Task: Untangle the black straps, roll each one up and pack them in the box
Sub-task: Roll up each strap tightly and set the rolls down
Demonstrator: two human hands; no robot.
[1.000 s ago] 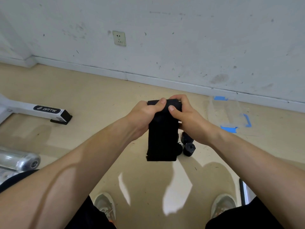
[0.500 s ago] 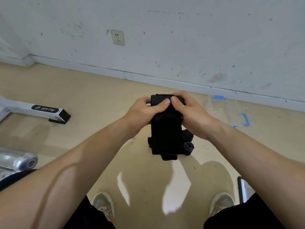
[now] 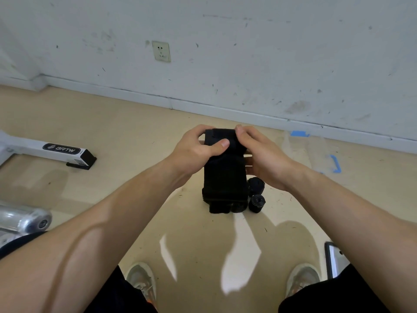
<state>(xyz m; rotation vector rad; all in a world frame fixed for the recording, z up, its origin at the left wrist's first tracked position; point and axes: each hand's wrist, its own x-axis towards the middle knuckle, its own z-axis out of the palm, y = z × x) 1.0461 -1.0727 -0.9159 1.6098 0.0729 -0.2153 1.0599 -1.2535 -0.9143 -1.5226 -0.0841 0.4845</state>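
Where the two hands meet, above the floor and out in front of the person: a black strap (image 3: 224,177), wide and dark, held up by its far end, the rest hanging straight down toward the near side.
Left hand (image 3: 194,150): curled round the strap's top from the left, thumb laid across the front face, fingers tucked behind.
Right hand (image 3: 264,157): closed on the same top end from the right, thumb and forefinger pinching the upper edge, other fingers behind the band.
Strap's top: thickened, as if turned over on itself between the two grips; how many turns cannot be told.
Strap's lower end: a bulkier dark fold; whether it touches the floor cannot be told.
Rolled straps (image 3: 256,203): two small black rolls on the floor just right of the hanging end, one nearer, one farther, close beside each other.
Clear box (image 3: 316,154): faint see-through shape with blue clasps, on the floor to the right, near the wall (image 3: 248,53), apart from the rolls.
Floor (image 3: 112,136): beige, glossy, carrying the arms' shadows.
White bar (image 3: 61,150): far left, black end cap, lettering BRTW.
Silver cylinder (image 3: 24,219): left edge, nearer.
Socket (image 3: 161,51): on the scuffed white wall.
Shoes (image 3: 142,281): pale pair at the near edge.
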